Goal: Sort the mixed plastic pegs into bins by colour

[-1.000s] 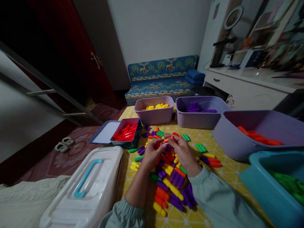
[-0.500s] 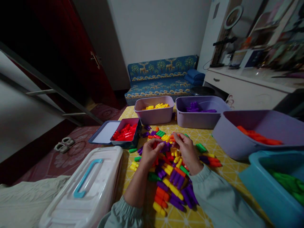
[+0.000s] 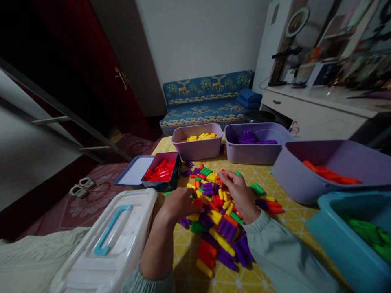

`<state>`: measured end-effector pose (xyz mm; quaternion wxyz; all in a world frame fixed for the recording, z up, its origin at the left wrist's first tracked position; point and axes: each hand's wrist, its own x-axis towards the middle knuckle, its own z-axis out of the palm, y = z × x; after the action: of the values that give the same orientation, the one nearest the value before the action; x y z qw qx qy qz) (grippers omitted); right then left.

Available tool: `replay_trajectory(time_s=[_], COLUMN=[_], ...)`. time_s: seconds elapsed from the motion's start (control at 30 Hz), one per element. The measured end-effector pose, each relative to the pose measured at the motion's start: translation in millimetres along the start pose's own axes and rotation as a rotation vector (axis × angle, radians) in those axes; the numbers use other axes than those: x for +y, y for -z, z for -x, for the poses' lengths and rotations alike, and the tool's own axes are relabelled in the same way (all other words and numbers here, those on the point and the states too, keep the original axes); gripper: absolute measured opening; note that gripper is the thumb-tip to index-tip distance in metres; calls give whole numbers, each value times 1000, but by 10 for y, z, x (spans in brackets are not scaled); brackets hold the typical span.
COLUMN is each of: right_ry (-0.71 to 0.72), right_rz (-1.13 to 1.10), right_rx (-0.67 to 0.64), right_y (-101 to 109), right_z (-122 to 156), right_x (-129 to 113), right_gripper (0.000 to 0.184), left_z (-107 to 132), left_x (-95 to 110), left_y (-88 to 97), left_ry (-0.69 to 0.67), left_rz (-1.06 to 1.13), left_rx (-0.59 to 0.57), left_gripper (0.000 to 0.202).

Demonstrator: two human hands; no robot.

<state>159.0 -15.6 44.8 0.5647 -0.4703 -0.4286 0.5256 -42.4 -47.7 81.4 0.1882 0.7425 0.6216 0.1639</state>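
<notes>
A mixed pile of bullet-shaped plastic building blocks (image 3: 224, 234) in red, yellow, purple, orange and green lies on a yellow patterned tablecloth (image 3: 241, 283). My left hand (image 3: 180, 205) is at the pile's left side, its fingers curled down around the blocks. Red and orange blocks show by its fingertips, but the fingers mostly hide what they grip. Over the far right part of the pile, my right hand (image 3: 238, 191) has thumb and forefinger pinched on an orange building block (image 3: 218, 179), partly covered by the fingers.
Lilac bins hold yellow blocks (image 3: 200, 137), purple blocks (image 3: 252, 138) and orange blocks (image 3: 331, 173). Green blocks lie in a blue tub (image 3: 332, 228) at right. An open tin (image 3: 176, 175) with red blocks stands at left, behind a white lidded box (image 3: 122, 244).
My left hand has moved left and toward me, away from my right hand, uncovering purple blocks in the middle of the pile. My right hand has hardly moved.
</notes>
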Motion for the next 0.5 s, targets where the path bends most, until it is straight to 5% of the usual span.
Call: replay_trajectory(time_s=[0.23,0.4,0.5], right_ry=[20,22,1], right_rz=[-6,7,50], right_rx=[-27,-67,-133], right_y=[-10,-35,-47], right_z=[-13,10,25], right_x=[45,45,33], right_gripper=[44,45,44], left_z=[-67,-251,-320], left_x=[9,3,25], left_y=[-116,-208,-316], left_ry=[20,99,161], left_rz=[94,577,907], left_rx=[15,266,225], left_gripper=[31,45,60])
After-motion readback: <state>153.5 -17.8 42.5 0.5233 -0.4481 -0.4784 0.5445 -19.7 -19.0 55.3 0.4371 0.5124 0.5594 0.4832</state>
